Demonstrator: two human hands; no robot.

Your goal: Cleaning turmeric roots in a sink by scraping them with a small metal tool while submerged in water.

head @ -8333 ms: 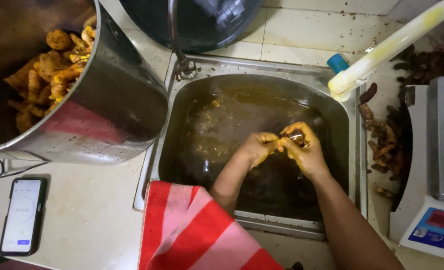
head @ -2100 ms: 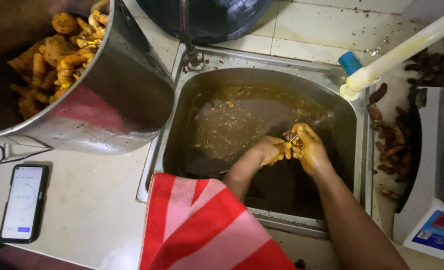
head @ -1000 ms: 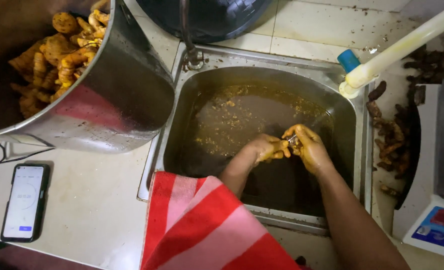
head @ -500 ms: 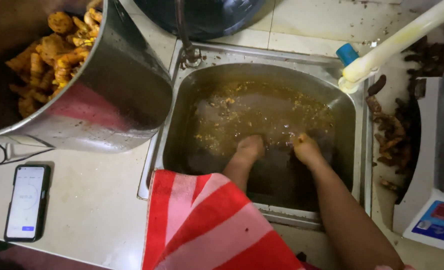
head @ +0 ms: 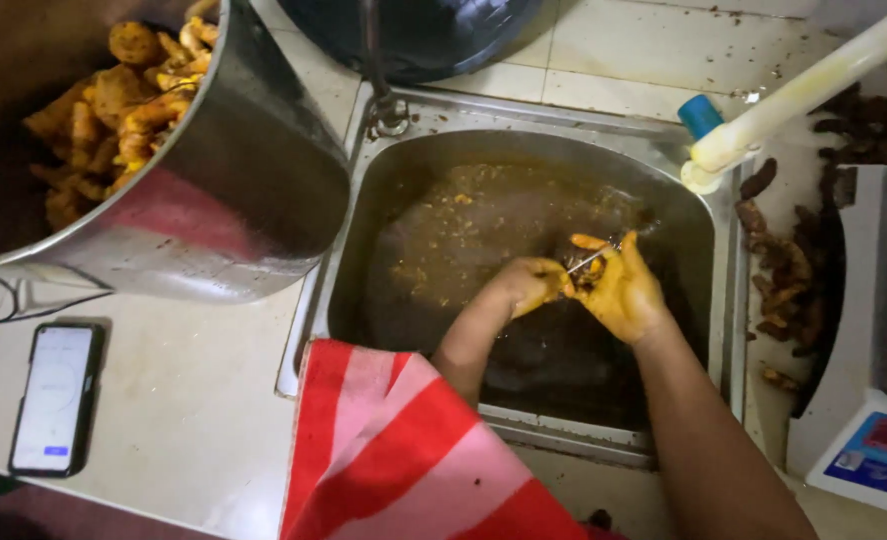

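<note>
Tiled bench [head: 184, 420], pale and stained, carries our whole lot. Steel sink [head: 724, 330] set into it, filled with murky brown water and floating peel. Our left hand [head: 529, 285] and right hand [head: 624, 295], both yellow-stained, meet above the water near the sink's middle. Left hand closed on a small root [head: 589, 243]; right hand closed on a thin blade [head: 586, 262], possibly a knife, laid against that root. Large steel pot [head: 214, 200] to the left, holding peeled yellow roots [head: 114, 100]. Phone [head: 56, 397] lying flat at the bench's left edge. Dark unpeeled roots [head: 789, 280] heaped right of the sink. Scale [head: 879, 440] at far right. Red-striped cloth [head: 404, 460] nearest us.
</note>
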